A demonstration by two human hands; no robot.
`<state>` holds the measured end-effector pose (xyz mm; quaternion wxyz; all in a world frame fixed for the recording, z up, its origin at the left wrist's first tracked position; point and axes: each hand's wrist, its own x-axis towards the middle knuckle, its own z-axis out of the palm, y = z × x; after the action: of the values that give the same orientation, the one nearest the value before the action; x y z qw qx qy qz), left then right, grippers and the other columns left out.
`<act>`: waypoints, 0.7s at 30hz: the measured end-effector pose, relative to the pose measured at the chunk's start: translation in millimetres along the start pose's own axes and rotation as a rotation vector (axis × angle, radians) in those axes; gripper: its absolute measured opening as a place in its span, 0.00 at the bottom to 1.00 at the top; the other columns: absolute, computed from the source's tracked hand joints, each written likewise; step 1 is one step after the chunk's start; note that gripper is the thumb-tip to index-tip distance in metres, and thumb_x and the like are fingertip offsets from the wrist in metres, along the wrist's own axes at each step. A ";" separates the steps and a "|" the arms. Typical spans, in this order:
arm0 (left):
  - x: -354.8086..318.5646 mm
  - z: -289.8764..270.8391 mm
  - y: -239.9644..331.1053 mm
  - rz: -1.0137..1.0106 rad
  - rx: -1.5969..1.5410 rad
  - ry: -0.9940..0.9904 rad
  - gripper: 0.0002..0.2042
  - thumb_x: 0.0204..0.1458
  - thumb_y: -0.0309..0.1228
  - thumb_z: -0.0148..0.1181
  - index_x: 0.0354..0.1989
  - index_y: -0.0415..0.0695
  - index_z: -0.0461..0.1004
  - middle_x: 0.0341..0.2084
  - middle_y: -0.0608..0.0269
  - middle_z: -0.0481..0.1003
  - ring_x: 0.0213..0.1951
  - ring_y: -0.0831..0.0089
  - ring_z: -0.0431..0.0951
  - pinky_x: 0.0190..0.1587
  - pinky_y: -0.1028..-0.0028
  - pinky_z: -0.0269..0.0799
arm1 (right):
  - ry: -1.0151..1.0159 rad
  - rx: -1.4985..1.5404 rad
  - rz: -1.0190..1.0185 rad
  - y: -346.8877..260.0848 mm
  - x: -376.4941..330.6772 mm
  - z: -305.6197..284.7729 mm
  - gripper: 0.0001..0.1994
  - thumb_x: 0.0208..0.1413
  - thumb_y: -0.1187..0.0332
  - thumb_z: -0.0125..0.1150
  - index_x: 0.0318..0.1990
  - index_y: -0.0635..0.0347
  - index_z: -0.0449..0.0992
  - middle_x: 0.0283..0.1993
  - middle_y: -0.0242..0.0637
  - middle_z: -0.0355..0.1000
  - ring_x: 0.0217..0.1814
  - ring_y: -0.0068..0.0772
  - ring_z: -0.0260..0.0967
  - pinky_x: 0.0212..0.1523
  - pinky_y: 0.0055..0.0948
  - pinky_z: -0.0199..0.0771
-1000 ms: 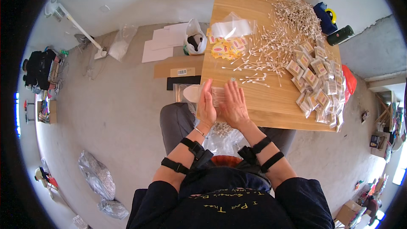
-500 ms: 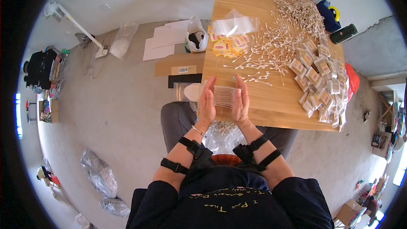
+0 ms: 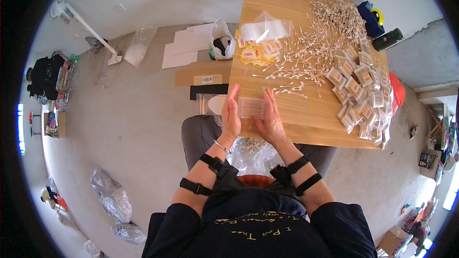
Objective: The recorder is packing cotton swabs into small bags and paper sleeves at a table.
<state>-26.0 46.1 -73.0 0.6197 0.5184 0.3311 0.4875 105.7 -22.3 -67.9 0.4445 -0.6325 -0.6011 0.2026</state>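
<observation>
At the near edge of the table (image 3: 313, 126), a row of swabs (image 3: 251, 108)

The left hand (image 3: 232, 116) and right hand (image 3: 270, 120) stand apart, fingers straight, palms at the row's opposite ends, probably to keep it even; whether both press cannot be told. Loose swabs (image 3: 337, 18) lie heaped toward the far side, seemingly leaving working room. Filled packets (image 3: 354, 86) pile at the right, likely kept separate.

The bare right hand (image 3: 271, 120) hides the four-o'clock corner of the flat, pale cotton-swab row (image 3: 251, 108), while the dark cloth shirt (image 3: 215, 243) is cropped at six.
</observation>
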 end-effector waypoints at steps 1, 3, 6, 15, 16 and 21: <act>-0.2 0.4 -1.2 0.001 0.000 0.000 0.34 0.66 0.53 0.35 0.67 0.31 0.53 0.66 0.47 0.57 0.67 0.62 0.56 0.68 0.68 0.48 | 0.001 0.000 -0.001 2.8 0.5 3.7 0.40 0.48 0.74 0.64 0.68 0.68 0.50 0.72 0.57 0.46 0.75 0.58 0.42 0.72 0.44 0.46; -2.0 2.3 -3.0 -0.022 0.023 -0.010 0.35 0.65 0.54 0.35 0.67 0.32 0.54 0.65 0.48 0.58 0.67 0.63 0.57 0.68 0.68 0.48 | 0.216 0.201 0.105 3.8 4.2 11.5 0.29 0.59 0.73 0.53 0.66 0.70 0.53 0.71 0.58 0.48 0.76 0.57 0.42 0.73 0.42 0.43; -1.9 1.2 -3.1 -0.036 0.096 -0.018 0.35 0.65 0.54 0.35 0.66 0.32 0.55 0.65 0.48 0.59 0.66 0.63 0.58 0.67 0.68 0.50 | 0.277 0.327 0.143 -2.9 8.0 20.6 0.22 0.66 0.70 0.41 0.65 0.71 0.56 0.71 0.57 0.50 0.76 0.53 0.42 0.73 0.40 0.41; -0.1 -0.8 -6.0 -0.032 -0.060 -0.024 0.32 0.66 0.51 0.35 0.65 0.33 0.58 0.64 0.50 0.61 0.66 0.63 0.59 0.67 0.68 0.51 | 0.211 0.286 0.131 -6.1 5.4 18.8 0.25 0.67 0.64 0.41 0.66 0.72 0.54 0.72 0.57 0.48 0.77 0.52 0.39 0.74 0.41 0.38; -0.3 -1.0 -6.2 -0.030 -0.060 -0.024 0.32 0.66 0.51 0.35 0.65 0.33 0.58 0.64 0.50 0.61 0.66 0.63 0.59 0.67 0.68 0.51 | 0.177 0.215 0.105 -4.5 4.3 11.2 0.27 0.66 0.63 0.43 0.66 0.72 0.53 0.72 0.57 0.46 0.77 0.53 0.38 0.74 0.41 0.37; 1.1 -2.1 -2.0 -0.042 0.017 -0.038 0.32 0.67 0.51 0.34 0.65 0.32 0.57 0.64 0.49 0.60 0.67 0.64 0.58 0.68 0.68 0.49 | -0.289 -0.472 -0.026 -9.4 -6.0 -9.0 0.39 0.59 0.52 0.53 0.68 0.73 0.49 0.74 0.57 0.39 0.78 0.54 0.33 0.75 0.44 0.33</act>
<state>-27.0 47.8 -75.3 0.6315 0.5258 0.3344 0.4613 106.2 -31.8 -57.2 0.1970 -0.6753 -0.6969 0.1394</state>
